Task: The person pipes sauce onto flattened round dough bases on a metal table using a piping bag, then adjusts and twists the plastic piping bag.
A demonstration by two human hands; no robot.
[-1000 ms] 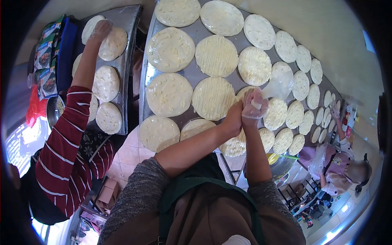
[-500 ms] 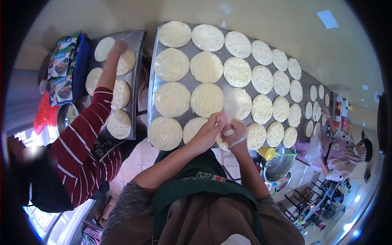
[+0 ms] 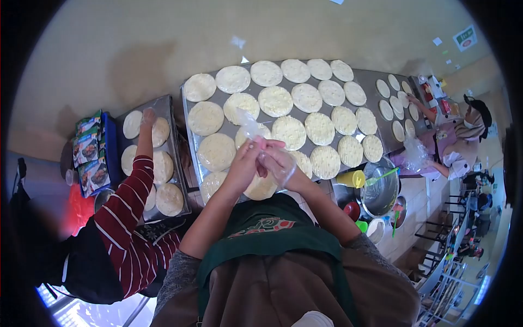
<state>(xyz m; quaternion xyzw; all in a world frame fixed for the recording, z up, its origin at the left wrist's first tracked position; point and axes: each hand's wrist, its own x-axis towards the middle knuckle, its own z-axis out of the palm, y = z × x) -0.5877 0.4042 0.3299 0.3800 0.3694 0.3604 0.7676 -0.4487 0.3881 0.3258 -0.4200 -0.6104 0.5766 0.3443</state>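
Observation:
My left hand [image 3: 246, 163] and my right hand [image 3: 279, 163] meet above the near edge of a large metal tray [image 3: 192, 158]. Both are closed on a clear plastic bag [image 3: 249, 124], which sticks up past the fingers toward the wall. A thin clear glove covers my right hand; the left looks bare. Rows of round, flat dough bases [image 3: 275, 101] lie on the tray, many coated with a pale, shiny spread, some in ridged lines. One dough round [image 3: 260, 186] lies just under my hands, partly hidden by them.
At left, a co-worker's gloved hand [image 3: 148, 117] reaches over a smaller tray [image 3: 173, 141] of rounds, beside a blue crate [image 3: 110, 158] of packets. Right of me are a yellow cup [image 3: 351, 179] and a metal bowl [image 3: 378, 201]. Another person [image 3: 455, 133] works at the far right.
My hands have moved left over the tray and come together. The bag, blurred and over the middle rounds before, now points up and left. The view has shifted and turned.

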